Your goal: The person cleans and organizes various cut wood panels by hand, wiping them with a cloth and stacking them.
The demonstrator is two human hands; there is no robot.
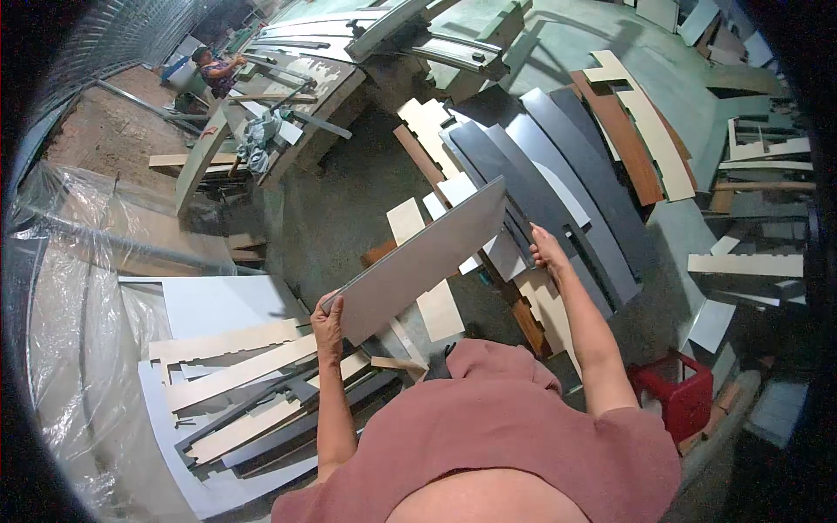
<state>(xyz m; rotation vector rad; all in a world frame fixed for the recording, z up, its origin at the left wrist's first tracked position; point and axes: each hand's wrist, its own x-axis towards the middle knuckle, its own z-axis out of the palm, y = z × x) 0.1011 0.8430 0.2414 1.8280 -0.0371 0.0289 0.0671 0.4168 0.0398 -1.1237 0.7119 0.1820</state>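
Observation:
A long grey panel [423,261] is held up at a slant in front of my body. My left hand [328,327] grips its lower left end, thumb on the face. To the right of the panel, my right hand [547,247] has its fingers closed around something thin and dark, too small to name. Beneath and beyond that hand lie long dark grey boards [523,187], some with notches. Cream strips [440,311] show below the held panel.
A stack of cream and grey strips [244,370] lies at the lower left beside plastic sheeting [83,349]. A red stool [676,397] stands at the lower right. Another person [214,71] is at a far workbench [336,87]. Brown and cream boards [628,139] lie at the upper right.

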